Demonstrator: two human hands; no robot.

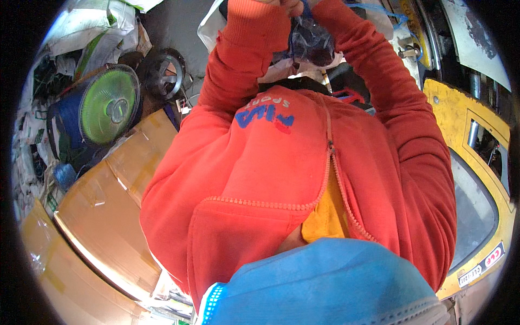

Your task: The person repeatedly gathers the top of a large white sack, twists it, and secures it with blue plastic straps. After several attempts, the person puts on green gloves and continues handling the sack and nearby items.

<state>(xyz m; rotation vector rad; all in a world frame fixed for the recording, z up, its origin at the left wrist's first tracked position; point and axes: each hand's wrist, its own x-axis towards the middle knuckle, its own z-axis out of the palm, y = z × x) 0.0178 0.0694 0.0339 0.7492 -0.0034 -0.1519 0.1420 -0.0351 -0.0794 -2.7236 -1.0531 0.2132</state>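
Observation:
Both my forearms, in red sleeves, reach up to the top edge of the head view and meet there. My left hand [291,6] shows only in part, its fingers curled closed. What those fingers hold, if anything, is cut off by the frame. Of my right hand, beyond its red cuff [327,11], almost nothing shows and its fingers are hidden. Just below the hands, between the forearms, lies a dark bluish sheet of crinkled clear plastic [310,43]. Pale material [212,26] spreads around it.
On the left stand a green fan [110,105], a black wheel-like ring [164,75] and large cardboard boxes [111,200]. White sacks [97,27] pile at the upper left. A yellow machine panel [460,111] rises at right. Blue cord [398,20] hangs near the upper right.

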